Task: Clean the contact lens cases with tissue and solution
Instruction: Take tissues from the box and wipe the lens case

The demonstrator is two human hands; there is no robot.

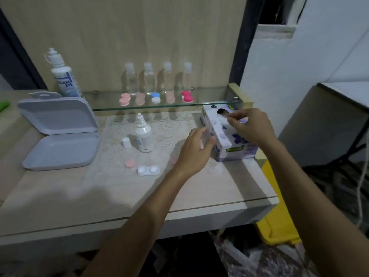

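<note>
Head view: the tissue box [225,134] sits at the far right of the table [139,196]. The left hand [196,148] grips its near left side, while the right hand [251,124] pinches tissue at its top opening. An open white lens case [148,170] lies left of the hands, near a small uncapped solution bottle [143,135].

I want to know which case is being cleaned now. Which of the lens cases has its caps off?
The white lens case on the lace mat, near the table's front, lies open with both wells bare. The cases on the glass shelf all have caps on.
</note>
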